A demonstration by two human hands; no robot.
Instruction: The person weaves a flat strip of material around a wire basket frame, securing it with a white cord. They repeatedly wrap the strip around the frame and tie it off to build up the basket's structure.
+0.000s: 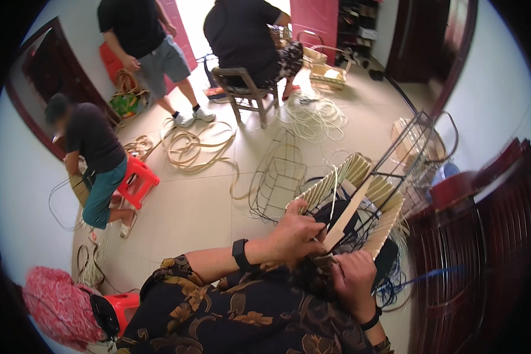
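Observation:
I hold a wire basket frame [381,171] in front of me, its sides partly wrapped with cream woven strip [384,227]. A wide pale flat strip [353,209] runs diagonally along it, with a thin cream cord hanging nearby. My left hand [298,233] is closed at the near left part of the frame, fingers around the strip and cord, one finger raised. My right hand [351,277] is closed at the near end, thumb pressed on a small piece [325,258] that I cannot make out clearly.
Three co-workers [94,141] are beyond, two seated, one standing. Coiled strips [194,147], pale cord [318,118], bare wire frames [277,171] and baskets [327,76] lie on the floor. A dark wooden bench [454,248] stands at my right, a red stool [121,304] at lower left.

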